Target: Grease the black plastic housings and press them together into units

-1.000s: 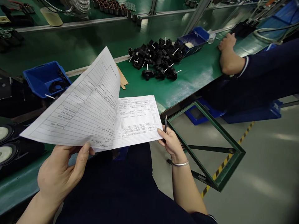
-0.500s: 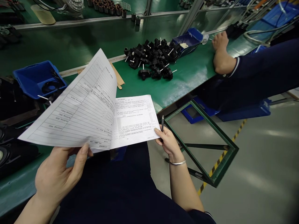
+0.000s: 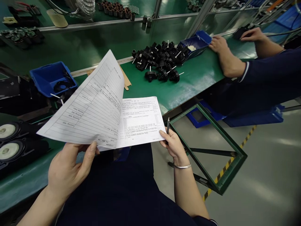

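Observation:
A printed booklet (image 3: 141, 121) lies open across both my hands, in front of my lap. My left hand (image 3: 70, 164) pinches the lower edge of its raised left page (image 3: 91, 110), which bends upward and shows ruled lines and a table. My right hand (image 3: 172, 141) grips the lower right corner of the booklet, thumb on top. A dark pen (image 3: 167, 126) also sticks up from my right hand's fingers. The right-hand page carries small dense print, too small to read.
Black plastic parts with white pins (image 3: 162, 61) are heaped on the green bench (image 3: 188, 83), beside a blue bin (image 3: 197, 42). Another blue bin (image 3: 50, 77) stands left. A co-worker's hands (image 3: 219, 45) are at the bench. A green metal frame (image 3: 218, 131) juts out lower right.
My view has shifted slightly left, so the scene sits further right. My hands keep the same hold on the booklet. The co-worker's near hand has moved to the blue bin; their other hand now shows.

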Available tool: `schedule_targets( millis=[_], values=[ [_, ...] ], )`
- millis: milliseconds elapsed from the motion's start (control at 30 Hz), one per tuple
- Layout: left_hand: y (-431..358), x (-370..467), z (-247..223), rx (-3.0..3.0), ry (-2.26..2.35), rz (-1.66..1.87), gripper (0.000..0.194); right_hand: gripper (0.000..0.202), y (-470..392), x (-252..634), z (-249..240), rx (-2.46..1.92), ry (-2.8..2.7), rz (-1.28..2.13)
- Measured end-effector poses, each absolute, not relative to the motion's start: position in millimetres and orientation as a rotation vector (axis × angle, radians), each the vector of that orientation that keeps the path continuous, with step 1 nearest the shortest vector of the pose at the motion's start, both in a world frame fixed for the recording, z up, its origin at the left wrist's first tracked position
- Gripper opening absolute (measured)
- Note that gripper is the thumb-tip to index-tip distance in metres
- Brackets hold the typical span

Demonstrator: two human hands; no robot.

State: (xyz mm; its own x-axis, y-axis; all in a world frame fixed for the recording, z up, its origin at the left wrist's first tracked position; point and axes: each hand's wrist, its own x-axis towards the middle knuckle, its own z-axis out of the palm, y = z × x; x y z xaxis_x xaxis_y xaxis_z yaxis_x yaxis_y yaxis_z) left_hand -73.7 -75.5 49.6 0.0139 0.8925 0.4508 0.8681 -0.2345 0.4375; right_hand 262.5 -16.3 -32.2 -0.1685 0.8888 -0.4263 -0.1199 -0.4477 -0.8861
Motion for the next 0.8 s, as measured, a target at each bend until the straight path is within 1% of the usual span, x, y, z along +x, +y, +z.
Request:
schedule_targets(
  millis=[100,267,467,800],
  values=[
    [-74,-71,52,2.244,1.921,1.025,0.014,0.034,-16,263,-32,-1.362,-0.932,1.718],
    [-75,-70,54,2.276,1.919,0.978,0.008,0.037,-14,264,-37,-1.367,-0.911,1.707],
    [-75,-68,54,2.247,1.908,0.965,0.011,0.034,-13,265,-44,-1.333,-0.867,1.708],
    [-75,-67,51,2.288,1.826,0.993,0.008,0.033,-11,266,-44,-1.294,-0.824,1.767]
  ],
)
